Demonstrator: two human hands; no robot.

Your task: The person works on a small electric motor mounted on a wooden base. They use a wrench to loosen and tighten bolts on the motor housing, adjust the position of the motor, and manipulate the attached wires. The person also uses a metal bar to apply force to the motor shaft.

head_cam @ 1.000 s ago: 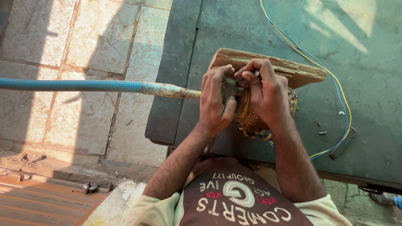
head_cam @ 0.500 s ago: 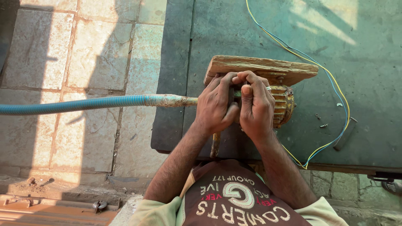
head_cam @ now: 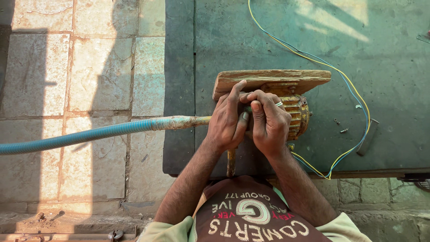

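Both hands press together on the small rusty yellow motor (head_cam: 299, 117) on the dark green worktop (head_cam: 268, 40). The left hand (head_cam: 228, 123) and right hand (head_cam: 268, 123) each close their grip on it, steadying it. The blue ribbed hose (head_cam: 89, 134) sticks out sideways.

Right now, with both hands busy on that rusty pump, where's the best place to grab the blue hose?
Probably the blue hose just short of its pale, mud-caked end, coming from above. There it runs nearly straight across the paving, clear of the left hand and right hand clasped over the pump. Its ribbed surface should help grip.
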